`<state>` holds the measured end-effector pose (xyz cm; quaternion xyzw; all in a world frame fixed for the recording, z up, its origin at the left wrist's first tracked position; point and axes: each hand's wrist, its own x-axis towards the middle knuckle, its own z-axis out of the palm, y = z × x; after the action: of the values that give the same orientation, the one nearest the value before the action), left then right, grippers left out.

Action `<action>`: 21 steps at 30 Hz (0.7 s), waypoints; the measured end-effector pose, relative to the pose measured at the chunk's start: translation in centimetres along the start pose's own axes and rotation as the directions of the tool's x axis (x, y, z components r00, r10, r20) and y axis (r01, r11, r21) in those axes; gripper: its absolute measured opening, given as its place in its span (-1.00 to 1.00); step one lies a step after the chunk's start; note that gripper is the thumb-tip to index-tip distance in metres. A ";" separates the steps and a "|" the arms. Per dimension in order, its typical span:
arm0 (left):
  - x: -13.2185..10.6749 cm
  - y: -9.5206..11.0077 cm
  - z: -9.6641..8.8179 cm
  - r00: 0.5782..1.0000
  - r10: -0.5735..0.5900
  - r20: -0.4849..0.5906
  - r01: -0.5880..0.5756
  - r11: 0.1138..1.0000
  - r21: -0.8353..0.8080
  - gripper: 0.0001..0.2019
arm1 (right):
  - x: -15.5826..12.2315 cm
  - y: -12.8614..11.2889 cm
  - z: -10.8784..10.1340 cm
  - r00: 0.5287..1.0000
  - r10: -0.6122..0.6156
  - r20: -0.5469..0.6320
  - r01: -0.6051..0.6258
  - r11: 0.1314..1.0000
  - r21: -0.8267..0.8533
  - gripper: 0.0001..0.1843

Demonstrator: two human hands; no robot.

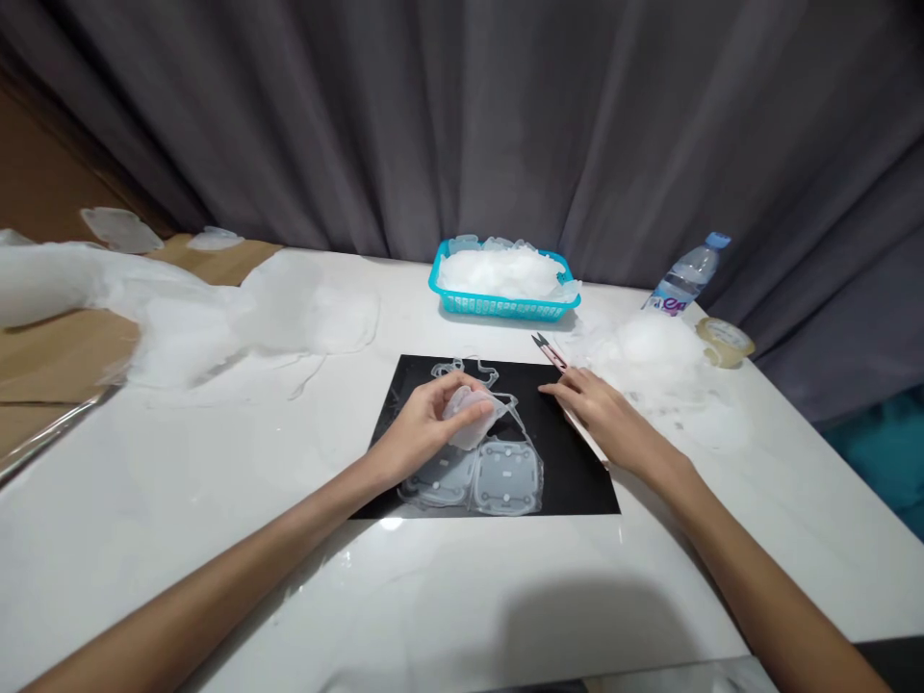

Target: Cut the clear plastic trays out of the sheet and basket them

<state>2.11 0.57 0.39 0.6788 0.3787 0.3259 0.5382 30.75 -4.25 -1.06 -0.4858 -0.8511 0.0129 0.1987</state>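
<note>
A grey curtain (462, 115) hangs behind a glossy white table (217, 520), on which a black mat (570, 476) lies in front of the person. The left hand (423, 433) is closed around a translucent plastic piece (474, 421), held just above the mat's middle, thumb on top. Beneath it a sheet of joined clear mouldings (501, 476) rests on the mat. The right hand (599, 409) lies flat and empty at the mat's right edge, fingers stretched out, near a pair of thread snips (550, 352). Behind stand a turquoise basket (462, 304) of clear parts, a water bottle (685, 279), a tape roll (726, 342) and a white heap (650, 361).
</note>
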 end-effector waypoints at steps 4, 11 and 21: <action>0.0 -0.2 -0.1 0.999 0.026 0.026 -0.028 0.996 0.086 -0.67 | 0.6 -2.3 -0.5 0.995 0.040 -0.086 -0.030 0.993 0.110 -0.57; -0.1 0.0 0.2 0.991 0.106 0.085 -0.120 0.977 0.178 -0.72 | 2.2 -6.3 1.2 0.980 -0.053 -0.194 0.087 0.981 0.174 -0.75; -0.2 0.1 0.4 0.992 0.079 0.101 -0.098 0.975 0.201 -0.72 | 2.3 -5.8 2.6 0.974 -0.060 -0.220 0.080 0.993 0.086 -0.73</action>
<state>2.37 0.23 0.42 0.7612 0.3543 0.2769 0.4673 24.02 -4.95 -1.49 -0.4441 -0.8393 -0.0073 0.3135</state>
